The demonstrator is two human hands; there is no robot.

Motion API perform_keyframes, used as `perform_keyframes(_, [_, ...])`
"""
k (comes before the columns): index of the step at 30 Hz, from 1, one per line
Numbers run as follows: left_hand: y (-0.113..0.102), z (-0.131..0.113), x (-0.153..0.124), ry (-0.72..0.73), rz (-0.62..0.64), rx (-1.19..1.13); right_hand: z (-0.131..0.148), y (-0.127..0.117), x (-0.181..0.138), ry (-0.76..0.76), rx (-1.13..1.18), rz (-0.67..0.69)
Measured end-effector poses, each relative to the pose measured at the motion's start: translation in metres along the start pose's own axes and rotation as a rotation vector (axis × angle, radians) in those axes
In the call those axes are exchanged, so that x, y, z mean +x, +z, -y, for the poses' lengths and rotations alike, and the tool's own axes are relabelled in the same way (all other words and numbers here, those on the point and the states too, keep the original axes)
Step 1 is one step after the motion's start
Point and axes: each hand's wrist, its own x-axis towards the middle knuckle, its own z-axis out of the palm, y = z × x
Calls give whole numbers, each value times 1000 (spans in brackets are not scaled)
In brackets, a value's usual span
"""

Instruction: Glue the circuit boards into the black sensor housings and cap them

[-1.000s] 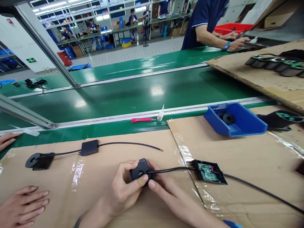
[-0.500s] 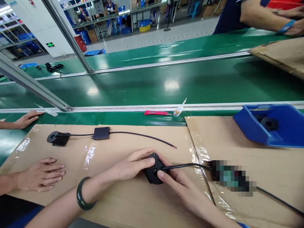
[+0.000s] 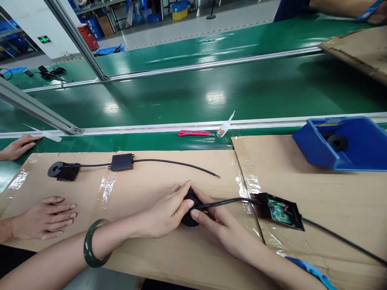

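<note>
My left hand [image 3: 166,211], with a dark green bangle on the wrist, is closed round a black plastic housing [image 3: 190,218] above the cardboard. My right hand [image 3: 219,221] grips the same housing from the other side, its thumb near the cable exit. My fingers cover much of the housing. A thick black cable [image 3: 231,201] runs right from it to an open black box [image 3: 298,215] with a green circuit board [image 3: 279,211] showing. A thinner cable [image 3: 344,236] leads on from the box to the right edge.
Beyond my hands lies another black housing [image 3: 68,172], cabled to a closed black box [image 3: 121,162]. A red cutter [image 3: 195,133] and small bottle [image 3: 223,129] lie near the rail. A blue bin [image 3: 314,151] stands right. Another person's hands [image 3: 45,217] rest at left.
My view has tilted downward. The housing has turned in my hands, so the cable now comes off its upper side. Both hands keep hold of it.
</note>
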Motion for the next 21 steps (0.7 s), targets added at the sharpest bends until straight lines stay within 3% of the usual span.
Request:
perform_keyframes(9, [2, 4, 2, -30, -16, -182, 1, 6, 6, 4, -30, -70])
perform_keyframes(13, [-9, 15, 12, -11, 124, -447, -2, 3, 9, 19, -17, -57])
perform_keyframes(16, [-17, 23, 19, -111, 247, -676, -3, 0, 12, 22, 4, -31])
perform_keyframes(21, [-21, 28, 24, -166, 308, -817, -2, -3, 13, 59, -1, -11])
